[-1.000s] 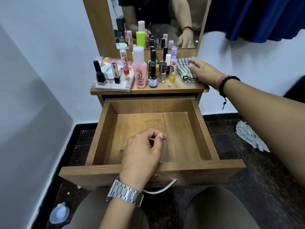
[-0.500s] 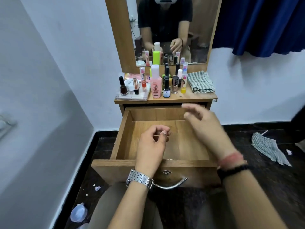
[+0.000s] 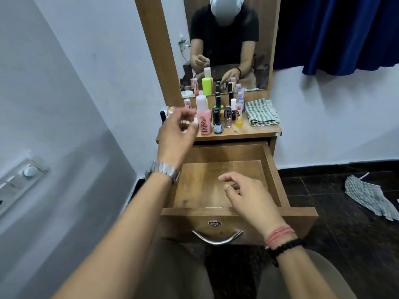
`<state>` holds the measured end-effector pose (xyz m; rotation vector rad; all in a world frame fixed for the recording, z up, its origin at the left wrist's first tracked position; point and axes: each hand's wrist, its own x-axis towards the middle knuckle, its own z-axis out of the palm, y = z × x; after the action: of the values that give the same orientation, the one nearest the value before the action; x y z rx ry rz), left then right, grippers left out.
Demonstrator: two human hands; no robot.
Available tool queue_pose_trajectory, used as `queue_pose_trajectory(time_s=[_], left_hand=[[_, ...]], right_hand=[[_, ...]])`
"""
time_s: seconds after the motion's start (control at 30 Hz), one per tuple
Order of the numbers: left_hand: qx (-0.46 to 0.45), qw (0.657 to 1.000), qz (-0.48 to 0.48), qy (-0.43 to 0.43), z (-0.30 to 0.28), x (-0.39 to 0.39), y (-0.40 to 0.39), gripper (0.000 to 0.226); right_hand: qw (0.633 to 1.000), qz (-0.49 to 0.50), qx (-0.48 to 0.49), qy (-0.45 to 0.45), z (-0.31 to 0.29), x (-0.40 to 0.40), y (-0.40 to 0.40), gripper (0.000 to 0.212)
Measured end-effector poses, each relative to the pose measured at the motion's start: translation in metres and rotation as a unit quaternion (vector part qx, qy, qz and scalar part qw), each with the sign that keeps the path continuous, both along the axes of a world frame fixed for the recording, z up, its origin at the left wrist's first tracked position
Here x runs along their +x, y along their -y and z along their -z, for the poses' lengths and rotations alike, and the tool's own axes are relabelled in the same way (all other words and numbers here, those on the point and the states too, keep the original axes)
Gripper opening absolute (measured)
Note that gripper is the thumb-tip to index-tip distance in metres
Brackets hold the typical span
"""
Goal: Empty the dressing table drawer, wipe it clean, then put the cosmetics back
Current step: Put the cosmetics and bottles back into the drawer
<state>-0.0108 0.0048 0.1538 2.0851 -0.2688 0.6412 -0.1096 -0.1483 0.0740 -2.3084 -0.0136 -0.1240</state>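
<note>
**Drawer pulled out and bare, cosmetics lined up on the dressing table top**

The drawer (image 3: 218,186) stands pulled fully out from under the dressing table (image 3: 254,131), its wooden floor bare and its curved metal handle (image 3: 217,239) on the front panel nearest the person. The cosmetics (image 3: 220,117) stand in a cluster on the table top, toward its left and middle: a pink bottle (image 3: 204,120) with a white cap at the front, small dark-capped nail polish bottles just beside it, and a yellow-bottomed tube nearer the centre. A folded striped cloth (image 3: 262,113) lies at the right end of the top, apart from the bottles.

The left hand (image 3: 177,132), with a metal watch at the wrist, is raised at the left front edge of the top, in front of the leftmost bottles; it is motion-blurred, its fingers loosely curled, and I cannot tell whether it holds anything. The right hand (image 3: 248,195), with thread and bead bands at the wrist, hovers over the drawer's right front part, fingers relaxed and holding nothing.

A second striped cloth (image 3: 369,195) lies on the dark floor to the right. The mirror (image 3: 228,46) rises behind the bottles.
</note>
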Motion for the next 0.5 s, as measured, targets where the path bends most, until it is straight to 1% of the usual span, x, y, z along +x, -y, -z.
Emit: queue_pose_trajectory(time_s=[0.1,0.17,0.23,0.37,0.43,0.5], left_hand=[[0.099,0.995,-0.008,0.031,-0.023,0.035,0.007,0.029],[0.129,0.991,-0.021,0.037,-0.034,0.056,0.002,0.031],[0.091,0.995,-0.034,0.017,-0.042,0.076,-0.004,0.032],[-0.043,0.994,-0.085,-0.049,-0.056,0.116,-0.039,0.031],[-0.082,0.987,-0.097,-0.102,-0.060,0.136,-0.062,0.029],[-0.134,0.972,-0.088,-0.175,-0.062,0.151,-0.083,0.021]], right_hand=[[0.999,-0.005,-0.037,-0.016,-0.001,-0.002,0.002,0.023],[0.999,-0.006,-0.042,-0.020,-0.003,-0.002,0.000,0.023],[0.999,-0.007,-0.041,-0.021,-0.004,-0.003,0.002,0.023],[0.999,-0.018,-0.040,-0.032,-0.002,-0.002,0.005,0.022],[0.998,-0.026,-0.039,-0.043,-0.001,-0.001,0.006,0.022],[0.997,-0.033,-0.042,-0.055,0.002,0.002,0.006,0.021]])
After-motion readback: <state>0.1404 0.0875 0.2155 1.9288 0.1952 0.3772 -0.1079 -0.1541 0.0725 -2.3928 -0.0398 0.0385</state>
